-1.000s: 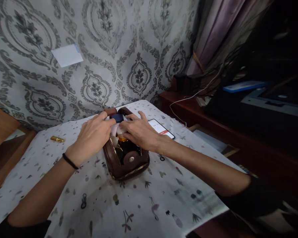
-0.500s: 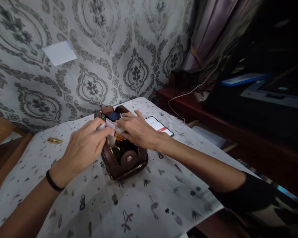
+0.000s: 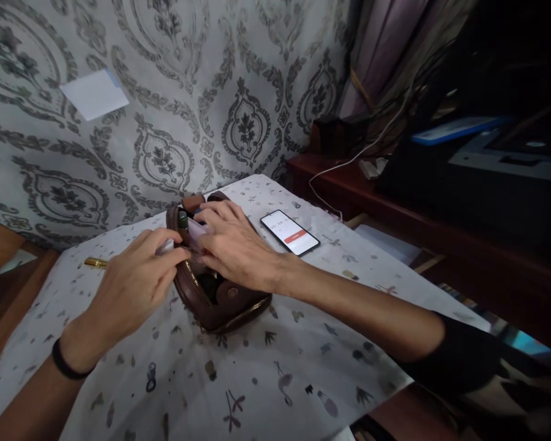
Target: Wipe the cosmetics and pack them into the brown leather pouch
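Observation:
A brown zippered leather bag [image 3: 220, 312] stands wide open on the cloth. At its left rim, my left hand [image 3: 133, 275] pinches a small white object [image 3: 166, 247] between thumb and fingers; its kind is unclear. My right hand [image 3: 243, 248] reaches over the bag from the right, fingers curled down into it beside a pale pink item [image 3: 195, 231]. Its fingertips and what they grip are partly hidden. A dark green-capped item [image 3: 182, 219] shows at the bag's far left inside. Other contents are dark or covered by my right hand.
A phone [image 3: 291, 233] with a lit timer screen lies right of the bag on the patterned white cloth [image 3: 275, 380]. A gold tube [image 3: 95, 262] lies at left, partly behind my left hand. A dark red desk [image 3: 330, 177] with a white cable borders the right.
My left hand has drawn left, away from the bag's middle, with the white object. My right hand has shifted left and covers more of the opening. The phone is more fully seen.

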Demonstrator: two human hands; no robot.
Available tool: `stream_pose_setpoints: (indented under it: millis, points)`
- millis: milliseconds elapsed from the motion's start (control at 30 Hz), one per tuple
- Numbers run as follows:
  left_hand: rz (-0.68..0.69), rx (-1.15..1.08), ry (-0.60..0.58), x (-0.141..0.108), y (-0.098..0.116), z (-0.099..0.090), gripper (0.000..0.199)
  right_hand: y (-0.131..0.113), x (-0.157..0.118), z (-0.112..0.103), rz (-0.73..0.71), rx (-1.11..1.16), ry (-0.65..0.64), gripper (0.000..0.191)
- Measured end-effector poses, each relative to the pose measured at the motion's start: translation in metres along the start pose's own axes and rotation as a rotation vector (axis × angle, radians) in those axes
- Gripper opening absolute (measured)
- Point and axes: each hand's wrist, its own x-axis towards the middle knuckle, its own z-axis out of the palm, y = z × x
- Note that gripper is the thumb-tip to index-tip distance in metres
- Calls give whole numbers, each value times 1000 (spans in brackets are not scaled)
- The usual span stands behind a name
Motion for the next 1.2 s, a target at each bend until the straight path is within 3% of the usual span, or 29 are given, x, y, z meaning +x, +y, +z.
stream_pose_setpoints:
  millis: [233,467,733,967,1200]
  points:
    - [-6,-55,14,-5,-3,-2,36,2,8,5,70,-86,21,17]
    - [94,-49,100,-11,-4,4,36,1,8,2,83,-37,-18,19]
    - [-180,-203,154,-56,-17,15,33,0,-15,5,80,77,102,24]
    - [-448,-400,35,-119,-34,48,32,-14,-34,9,28,25,-6,30]
    - [-460,-501,43,-141,-25,65,31,-36,-30,3,50,-32,44,36]
